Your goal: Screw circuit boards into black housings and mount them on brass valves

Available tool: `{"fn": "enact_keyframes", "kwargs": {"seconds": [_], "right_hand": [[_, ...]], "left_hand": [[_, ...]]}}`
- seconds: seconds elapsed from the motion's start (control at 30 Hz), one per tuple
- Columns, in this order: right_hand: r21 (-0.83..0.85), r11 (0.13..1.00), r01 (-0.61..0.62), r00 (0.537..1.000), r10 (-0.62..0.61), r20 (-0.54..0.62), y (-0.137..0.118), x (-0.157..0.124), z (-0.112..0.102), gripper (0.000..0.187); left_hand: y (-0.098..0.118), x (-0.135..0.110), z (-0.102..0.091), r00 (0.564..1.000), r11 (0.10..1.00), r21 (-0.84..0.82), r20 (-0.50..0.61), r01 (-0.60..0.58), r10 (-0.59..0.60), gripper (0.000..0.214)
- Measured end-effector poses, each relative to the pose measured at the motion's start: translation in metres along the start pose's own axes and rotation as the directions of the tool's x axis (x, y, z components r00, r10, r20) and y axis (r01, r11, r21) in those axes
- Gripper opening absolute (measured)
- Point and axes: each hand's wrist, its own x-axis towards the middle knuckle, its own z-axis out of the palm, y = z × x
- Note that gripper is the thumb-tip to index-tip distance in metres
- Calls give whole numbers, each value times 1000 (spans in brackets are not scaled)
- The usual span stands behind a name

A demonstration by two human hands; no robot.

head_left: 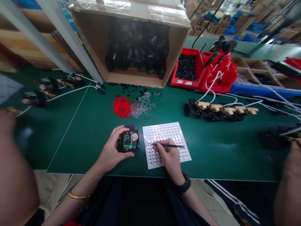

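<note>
My left hand is curled around the left side of a small black housing with a green circuit board inside. A round pale metal part sits at the upper right of that board. Between the thumb and fingers of my right hand is a pair of dark tweezers, held nearly level with the tip pointing left. The hand rests over a white sheet covered in rows of small round shiny domes. The tweezer tip is near the sheet's left edge; whether it grips a dome is too small to tell.
Behind lie a red wire coil, loose screws and a cardboard box of black parts. Red bins and brass-fitted assemblies stand to the right. Co-workers' arms show at both sides; more circuit-board housings lie at left.
</note>
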Motion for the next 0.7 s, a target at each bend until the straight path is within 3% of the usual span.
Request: {"fn": "enact_keyframes", "kwargs": {"seconds": [0.13, 0.3, 0.4, 0.53, 0.7], "right_hand": [[273, 958, -89, 995, 99, -25, -8, 1, -3, 32], [545, 813, -202, 979, 166, 116, -33, 8, 12, 28], [586, 780, -219, 973, 134, 186, -43, 12, 29, 24], [582, 796, -165, 983, 85, 163, -45, 12, 44, 21], [521, 847, -102, 993, 55, 104, -45, 8, 46, 21]], "left_hand": [[-11, 4, 18, 996, 969, -247, -90, 5, -28, 76], [-25, 6, 35, 991, 971, -227, -123, -77, 50, 74], [-28, 7, 37, 984, 975, -180, -149, -128, 101, 62], [-28, 7, 39, 970, 973, -163, -208, -164, 128, 60], [-26, 4, 43, 978, 983, -162, -201, -85, 52, 76]]}}
